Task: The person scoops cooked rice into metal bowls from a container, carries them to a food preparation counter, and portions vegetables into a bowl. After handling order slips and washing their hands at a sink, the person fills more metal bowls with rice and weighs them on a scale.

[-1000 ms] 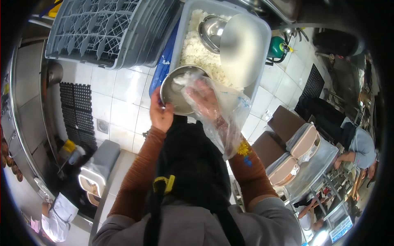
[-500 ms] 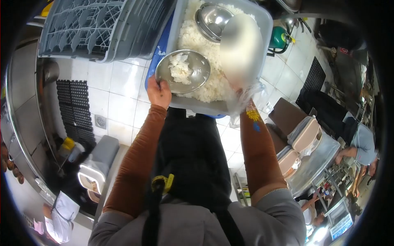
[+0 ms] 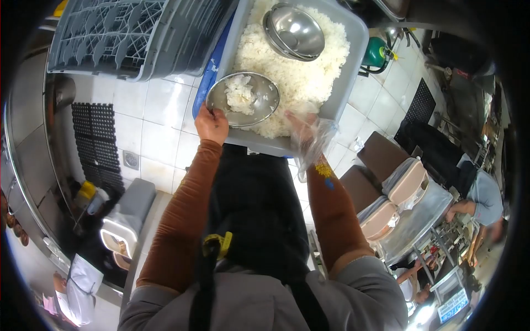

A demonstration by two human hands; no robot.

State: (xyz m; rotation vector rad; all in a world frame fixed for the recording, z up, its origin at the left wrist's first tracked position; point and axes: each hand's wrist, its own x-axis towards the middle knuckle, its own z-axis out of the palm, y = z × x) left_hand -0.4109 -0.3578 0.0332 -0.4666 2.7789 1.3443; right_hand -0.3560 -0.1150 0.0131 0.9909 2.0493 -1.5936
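A grey tub (image 3: pixel 358 60) holds a bed of white rice (image 3: pixel 281 69). Near its front left, a steel bowl (image 3: pixel 264 105) with a clump of rice (image 3: pixel 240 95) inside is gripped at the left rim by my left hand (image 3: pixel 212 124), fingers closed. My right hand (image 3: pixel 303 126), in a loose clear plastic bag (image 3: pixel 320 135), is over the tub's front edge beside the rice. Its fingertips are partly hidden by the plastic and the rice, so what it holds is unclear. Stacked steel bowls (image 3: pixel 295 32) rest on the rice at the back.
Grey dish racks (image 3: pixel 127 41) stand at the upper left. A green cylinder (image 3: pixel 375 55) is right of the tub. Lidded bins (image 3: pixel 406 179) stand at the right, near a person in grey (image 3: pixel 486 196). Another person (image 3: pixel 83 287) is at the lower left.
My right hand left the bowl for the tub's right side, then came back leftward to the front edge. A rice clump now shows in the bowl, and the blurred pale oval is gone.
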